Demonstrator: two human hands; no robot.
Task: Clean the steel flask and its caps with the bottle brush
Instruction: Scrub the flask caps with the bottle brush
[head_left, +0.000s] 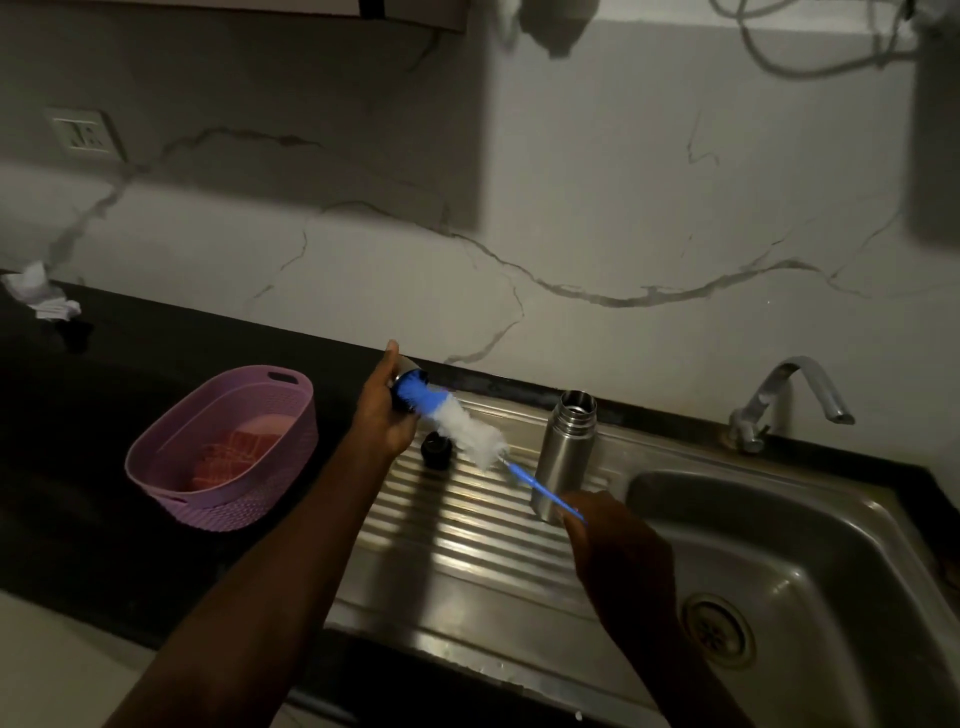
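The left hand (383, 415) is raised over the far left corner of the ribbed steel draining board (467, 525), fingers curled around a steel outer cap (408, 375) whose open mouth faces right. The blue tip of the bottle brush (452, 418) is pushed into that cap; the white bristles trail out of it, down and to the right of the left hand. The thin blue handle (540, 488) runs on diagonally to the right hand (618, 545), which is closed around the handle's end — the exact finger placement is too dark to make out.

Just below and to the right of the left hand, a small black inner cap (435, 450) sits on the draining board, under the bristles and apparently not touching them. The steel flask (563, 452) stands upright and uncapped on the board, directly beyond the right hand and to the right of the brush; the handle crosses in front of its lower body.

To the right of the right hand lies the sink basin (810, 582) with its drain strainer (719, 631), and a steel tap (789, 400) stands at the back edge. Left of the left hand, a lilac plastic basket (156, 457) rests on the dark worktop (78, 493) — inside it lies something reddish-pink. A crumpled white cloth or paper (39, 296) lies at the far left, against the marble-patterned wall (623, 208).
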